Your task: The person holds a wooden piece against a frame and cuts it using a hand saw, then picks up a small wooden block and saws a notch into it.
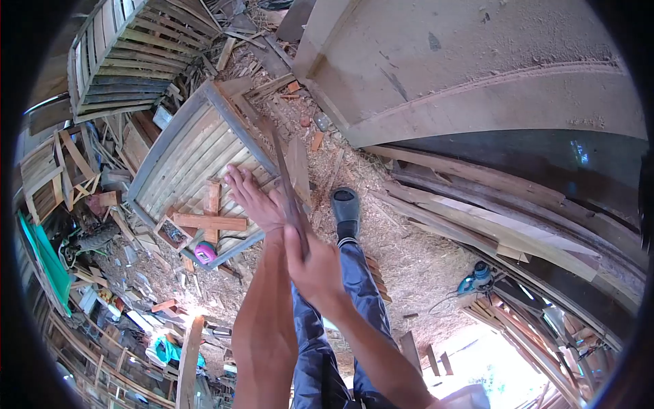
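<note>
A slatted wooden panel with a grey frame (178, 146) lies left of centre. My left hand (253, 199) rests over its right part, fingers spread. My right hand (315, 262), just right of my left wrist, is wrapped round the lower end of a long, thin dark tool (283, 167), which points up and away past the panel's right edge. Whether the tool touches the wood cannot be made out. Crossed reddish wood pieces (228, 222), a small box of bits (173, 230) and a pink round object (205, 252) sit at the panel's near end.
Wood shavings cover the floor (409, 286) around my sandalled foot (345, 204). A large board (470, 61) and stacked planks (504, 218) stand at the right, with a blue power tool (475, 278) nearer. Another slatted panel (146, 58) is at the upper left; scrap wood lies at the left.
</note>
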Demonstrator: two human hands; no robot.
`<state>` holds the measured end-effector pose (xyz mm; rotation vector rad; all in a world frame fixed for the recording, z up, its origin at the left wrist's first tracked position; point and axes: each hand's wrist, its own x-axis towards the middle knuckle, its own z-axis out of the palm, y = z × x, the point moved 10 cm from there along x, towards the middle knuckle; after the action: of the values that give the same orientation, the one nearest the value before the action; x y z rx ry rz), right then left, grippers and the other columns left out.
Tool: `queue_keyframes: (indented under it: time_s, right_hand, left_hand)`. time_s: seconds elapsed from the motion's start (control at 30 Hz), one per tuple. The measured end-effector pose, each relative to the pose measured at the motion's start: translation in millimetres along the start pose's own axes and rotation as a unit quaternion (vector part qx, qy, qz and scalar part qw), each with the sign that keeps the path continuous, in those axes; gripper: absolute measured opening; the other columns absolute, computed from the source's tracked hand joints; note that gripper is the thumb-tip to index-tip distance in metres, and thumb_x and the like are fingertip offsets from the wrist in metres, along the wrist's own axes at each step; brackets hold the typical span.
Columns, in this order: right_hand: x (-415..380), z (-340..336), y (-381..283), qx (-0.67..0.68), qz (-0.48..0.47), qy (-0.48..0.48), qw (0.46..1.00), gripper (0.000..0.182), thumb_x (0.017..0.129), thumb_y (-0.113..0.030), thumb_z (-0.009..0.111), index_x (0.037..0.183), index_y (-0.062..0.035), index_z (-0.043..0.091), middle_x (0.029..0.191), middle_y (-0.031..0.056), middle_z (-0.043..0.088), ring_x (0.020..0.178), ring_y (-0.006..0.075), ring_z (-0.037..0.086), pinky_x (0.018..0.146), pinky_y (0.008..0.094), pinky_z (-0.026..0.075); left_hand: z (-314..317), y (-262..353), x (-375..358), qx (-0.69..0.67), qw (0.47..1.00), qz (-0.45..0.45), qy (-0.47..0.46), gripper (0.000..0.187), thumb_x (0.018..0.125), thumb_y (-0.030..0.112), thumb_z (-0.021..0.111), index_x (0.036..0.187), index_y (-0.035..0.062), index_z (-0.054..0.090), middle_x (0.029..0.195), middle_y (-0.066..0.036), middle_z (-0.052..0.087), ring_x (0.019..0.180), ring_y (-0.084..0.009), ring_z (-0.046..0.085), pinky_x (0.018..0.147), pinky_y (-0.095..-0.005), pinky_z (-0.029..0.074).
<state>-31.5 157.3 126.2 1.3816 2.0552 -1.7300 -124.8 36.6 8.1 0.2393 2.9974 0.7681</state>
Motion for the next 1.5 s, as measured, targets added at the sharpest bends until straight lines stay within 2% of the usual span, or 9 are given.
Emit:
queue_keyframes:
  time_s: [0.17,0.3,0.5,0.6,0.8,0.93,1.2,1.37,1.5]
  right_hand:
    - [-87,-39,2,-0.046,0.089,-0.037,0.994,0.035,0.099,-0.032,0.05,0.119,-0.0055,0.061,0.071,0.019,0.065,0.066,0.0332,0.068,0.058,0.0358,0.053]
    - [-8,-10,8,-0.051,0.042,-0.004,0.998,0.038,0.099,-0.034,0.049,0.093,-0.0022,0.068,0.069,0.0237,0.062,0.066,0.0416,0.064,0.058,0.0422,0.051]
    - [-16,-13,46,-0.057,0.123,0.012,0.991,0.043,0.099,-0.034,0.048,0.082,0.0023,0.063,0.06,0.0241,0.056,0.06,0.0427,0.061,0.053,0.0449,0.045]
    - [-23,-23,62,-0.092,0.172,-0.01,0.981,0.04,0.097,-0.034,0.05,0.086,0.0018,0.064,0.07,0.0269,0.062,0.072,0.0459,0.063,0.061,0.0515,0.05]
    - [-19,-22,57,-0.081,0.071,0.048,0.993,0.042,0.097,-0.031,0.054,0.071,0.0011,0.061,0.053,0.0209,0.053,0.048,0.0371,0.057,0.048,0.0437,0.041]
    - [11,-7,18,-0.087,0.005,0.059,0.994,0.047,0.097,-0.036,0.052,0.073,0.0028,0.063,0.056,0.024,0.054,0.053,0.0427,0.059,0.051,0.0455,0.043]
    - [13,0,33,-0.057,-0.013,0.003,0.998,0.052,0.098,-0.039,0.05,0.071,0.0036,0.061,0.048,0.0118,0.049,0.045,0.0191,0.05,0.048,0.039,0.039]
    - [3,4,26,-0.018,-0.04,0.011,0.999,0.053,0.098,-0.04,0.049,0.067,0.0018,0.058,0.048,0.0079,0.047,0.044,0.016,0.048,0.046,0.0366,0.036]
    - [17,11,35,0.019,-0.035,0.017,0.999,0.054,0.099,-0.042,0.049,0.062,-0.0021,0.054,0.049,0.0029,0.047,0.043,0.0124,0.046,0.044,0.0332,0.035]
  left_hand:
    - [-5,10,5,-0.004,1.0,0.014,-0.004,0.061,0.074,0.014,0.043,0.133,-0.0032,0.041,0.154,-0.021,0.029,0.144,-0.0425,0.019,0.116,-0.0568,0.009]
    - [-1,7,2,-0.007,1.0,0.022,0.004,0.059,0.08,0.021,0.045,0.135,-0.0023,0.04,0.154,-0.021,0.029,0.144,-0.0432,0.019,0.116,-0.0559,0.01]
    - [3,11,-31,0.014,0.997,0.069,-0.043,0.062,0.087,0.035,0.041,0.139,0.0018,0.034,0.157,-0.023,0.02,0.145,-0.045,0.013,0.114,-0.063,0.002]
    - [9,24,-66,0.031,0.995,0.088,-0.025,0.062,0.087,0.033,0.04,0.139,0.0019,0.034,0.155,-0.026,0.02,0.145,-0.0472,0.012,0.113,-0.0648,0.0]
    - [5,24,-53,0.008,0.997,0.064,-0.037,0.064,0.082,0.028,0.043,0.139,0.0008,0.037,0.154,-0.024,0.026,0.145,-0.0445,0.014,0.113,-0.0644,0.0]
    - [1,24,6,-0.003,0.998,0.043,-0.05,0.054,0.076,0.022,0.048,0.126,0.0007,0.048,0.155,-0.019,0.029,0.146,-0.0405,0.017,0.113,-0.0652,0.003]
    - [-7,22,-7,-0.009,0.999,0.017,-0.047,0.048,0.075,0.009,0.048,0.122,0.0003,0.05,0.155,-0.019,0.028,0.146,-0.0385,0.018,0.113,-0.0643,0.007]
    - [-26,21,4,-0.043,0.999,0.016,-0.02,0.049,0.078,0.005,0.048,0.126,-0.0022,0.046,0.154,-0.02,0.029,0.144,-0.0383,0.022,0.117,-0.0537,0.013]
    - [-37,26,28,-0.016,0.998,0.057,0.022,0.049,0.083,0.005,0.048,0.131,-0.0007,0.043,0.153,-0.019,0.029,0.143,-0.0386,0.024,0.115,-0.0549,0.016]
